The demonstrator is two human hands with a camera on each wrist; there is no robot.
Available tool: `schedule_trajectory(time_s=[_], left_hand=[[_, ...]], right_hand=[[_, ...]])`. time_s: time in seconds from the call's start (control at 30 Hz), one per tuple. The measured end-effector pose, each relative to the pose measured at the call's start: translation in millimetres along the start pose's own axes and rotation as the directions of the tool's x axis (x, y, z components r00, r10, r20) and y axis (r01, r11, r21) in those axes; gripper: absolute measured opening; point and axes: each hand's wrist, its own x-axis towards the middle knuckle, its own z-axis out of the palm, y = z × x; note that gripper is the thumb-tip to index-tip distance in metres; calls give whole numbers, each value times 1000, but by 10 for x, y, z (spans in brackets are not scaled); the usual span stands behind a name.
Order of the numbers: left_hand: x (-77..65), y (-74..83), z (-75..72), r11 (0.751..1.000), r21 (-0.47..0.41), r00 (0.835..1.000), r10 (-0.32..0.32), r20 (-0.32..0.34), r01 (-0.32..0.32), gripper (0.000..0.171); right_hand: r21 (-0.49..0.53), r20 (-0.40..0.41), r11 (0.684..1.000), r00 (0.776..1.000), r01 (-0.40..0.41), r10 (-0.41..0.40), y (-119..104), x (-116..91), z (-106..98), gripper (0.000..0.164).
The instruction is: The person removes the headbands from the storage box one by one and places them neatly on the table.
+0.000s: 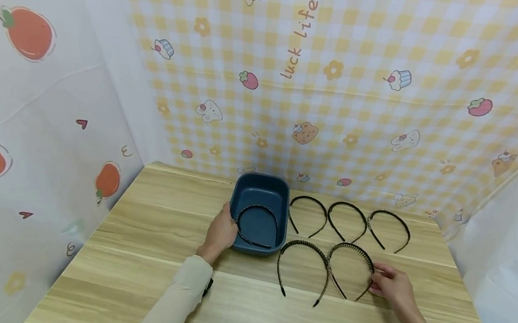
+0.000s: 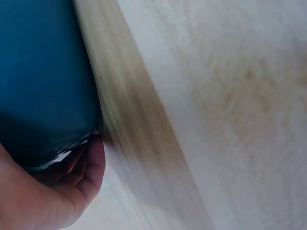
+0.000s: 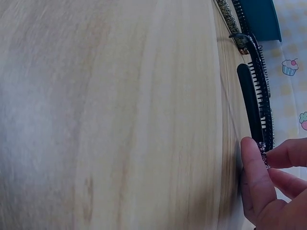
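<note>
A dark blue plastic bin (image 1: 257, 250) stands on the wooden table, with one thin black headband (image 1: 259, 206) lying inside it. My left hand (image 1: 223, 229) grips the bin's left side near the front; in the left wrist view its curled fingers (image 2: 96, 160) meet the bin's edge. On the right, my right hand (image 1: 391, 285) pinches the right arm of a toothed headband (image 1: 353, 245). The right wrist view shows that headband's dark arm (image 3: 250, 98) standing out from between thumb and fingers. Directly left of it lies another toothed headband (image 1: 303, 243).
Behind these, three black headbands form a row right of the bin: one beside it (image 1: 309, 198), one in the middle (image 1: 349, 204), one at the right (image 1: 390, 212). A yellow checked cloth (image 1: 329, 111) hangs along the table's back edge.
</note>
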Motion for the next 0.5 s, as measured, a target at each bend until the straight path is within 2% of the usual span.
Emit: schedule_trajectory(time_s=[0.5], left_hand=[[11, -3, -8, 1000, 16, 1000, -2, 4, 2, 58]], right_hand=[[3, 18, 1000, 1000, -9, 9, 25, 10, -39, 51]])
